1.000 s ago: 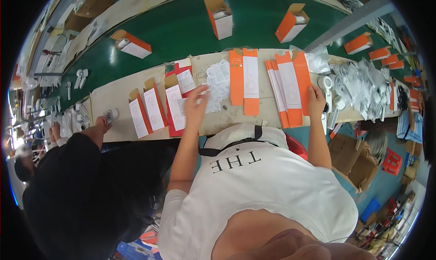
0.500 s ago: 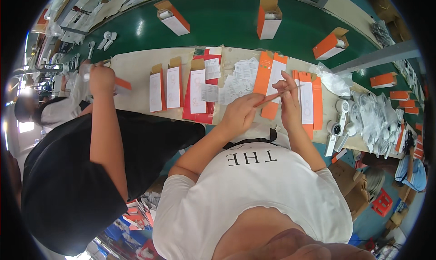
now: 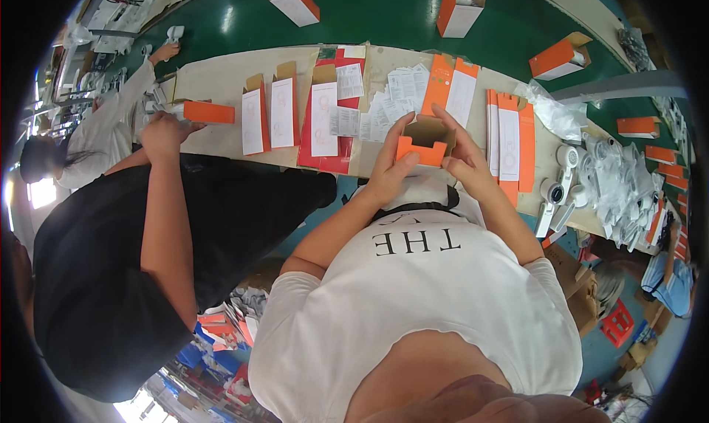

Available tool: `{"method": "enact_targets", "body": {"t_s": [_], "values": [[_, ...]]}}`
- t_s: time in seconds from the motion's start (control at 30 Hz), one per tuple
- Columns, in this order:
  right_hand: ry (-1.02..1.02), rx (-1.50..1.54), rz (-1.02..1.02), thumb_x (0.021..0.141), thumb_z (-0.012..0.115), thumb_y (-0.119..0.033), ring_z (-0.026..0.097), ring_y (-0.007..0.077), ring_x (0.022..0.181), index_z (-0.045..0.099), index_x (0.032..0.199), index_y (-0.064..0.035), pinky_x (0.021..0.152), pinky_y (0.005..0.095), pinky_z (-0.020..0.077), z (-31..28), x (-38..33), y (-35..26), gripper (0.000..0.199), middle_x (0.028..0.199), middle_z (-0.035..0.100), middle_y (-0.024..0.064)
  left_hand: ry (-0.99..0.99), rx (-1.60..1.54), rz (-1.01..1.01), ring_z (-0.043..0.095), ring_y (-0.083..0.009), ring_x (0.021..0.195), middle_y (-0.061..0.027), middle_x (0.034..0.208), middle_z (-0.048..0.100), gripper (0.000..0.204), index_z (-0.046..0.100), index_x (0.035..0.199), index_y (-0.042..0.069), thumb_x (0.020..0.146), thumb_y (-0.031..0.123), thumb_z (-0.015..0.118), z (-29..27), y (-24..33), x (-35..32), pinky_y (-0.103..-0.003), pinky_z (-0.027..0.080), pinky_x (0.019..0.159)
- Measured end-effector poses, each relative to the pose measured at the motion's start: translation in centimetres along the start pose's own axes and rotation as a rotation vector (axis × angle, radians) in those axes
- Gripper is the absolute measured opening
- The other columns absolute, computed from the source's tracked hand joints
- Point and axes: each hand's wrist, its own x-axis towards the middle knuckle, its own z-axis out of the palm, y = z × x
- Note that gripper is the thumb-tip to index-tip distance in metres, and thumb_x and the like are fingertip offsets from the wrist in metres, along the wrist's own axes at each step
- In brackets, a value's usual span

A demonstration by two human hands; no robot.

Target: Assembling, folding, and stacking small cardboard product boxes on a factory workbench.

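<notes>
Between my two hands is an orange carton (image 3: pixel 419 151), squared up into a tube, its brown inside showing through the open end that faces me. My left hand (image 3: pixel 390 166) grips its left side, thumb on the front edge. On the right side, my right hand (image 3: pixel 470 161) holds it with curled fingers. Just beyond lie flat orange-and-white cartons (image 3: pixel 461 91) and a spread of printed leaflets (image 3: pixel 391 102). More flat cartons (image 3: pixel 509 146) are stacked right of my right hand.
Three standing cartons (image 3: pixel 281 113) line the table on the left, one on a red sheet (image 3: pixel 342 150). A co-worker's hand (image 3: pixel 162 131) is beside an orange box (image 3: pixel 209 113). Bagged white devices (image 3: pixel 617 187) pile up at right. Filled boxes (image 3: pixel 461 9) stand on the green belt (image 3: pixel 369 24).
The flat, edge-on carton in my hands is now opened into a tube, and both hands wrap its sides. The co-worker's orange box has turned level; another person's hand now reaches the belt at far left.
</notes>
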Motion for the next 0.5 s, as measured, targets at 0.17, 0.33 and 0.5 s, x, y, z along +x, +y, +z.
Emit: {"method": "enact_targets", "body": {"t_s": [0.17, 0.33, 0.5], "values": [[-0.019, -0.192, 0.042, 0.072, 0.050, -0.012, 0.032, 0.0214, 0.125, 0.029, 0.136, -0.0028, 0.102, 0.0341, 0.0257, -0.2, -0.6, 0.4, 0.068, 0.134, 0.036, 0.0104, 0.147, 0.034, -0.144, 0.036, -0.0185, 0.118, -0.0123, 0.127, 0.039, 0.059, 0.030, 0.132, 0.000, 0.079, 0.015, 0.052, -0.1, -0.9, -0.1, -0.031, 0.027, 0.100], [-0.118, 0.010, -0.120, 0.076, 0.048, -0.008, 0.026, 0.0170, 0.127, 0.011, 0.140, -0.0050, 0.102, 0.0288, 0.0233, 0.8, 1.2, 3.7, 0.074, 0.139, 0.026, 0.0095, 0.379, -0.006, -0.245, 0.048, -0.0205, 0.105, -0.0124, 0.115, 0.049, 0.046, 0.037, 0.125, 0.001, 0.080, 0.002, 0.044, -0.1, -0.5, -0.2, -0.032, 0.036, 0.093], [-0.014, 0.742, 0.098, 0.088, 0.049, -0.033, 0.014, 0.0152, 0.131, 0.009, 0.141, -0.0103, 0.105, 0.0327, 0.0121, 1.1, 0.9, 1.3, 0.071, 0.144, 0.017, 0.0039, 0.357, 0.130, -0.013, 0.041, -0.0254, 0.112, -0.0148, 0.127, 0.035, 0.062, 0.026, 0.132, 0.004, 0.073, -0.001, 0.044, 1.5, 0.3, 0.4, -0.036, 0.034, 0.095]]}}
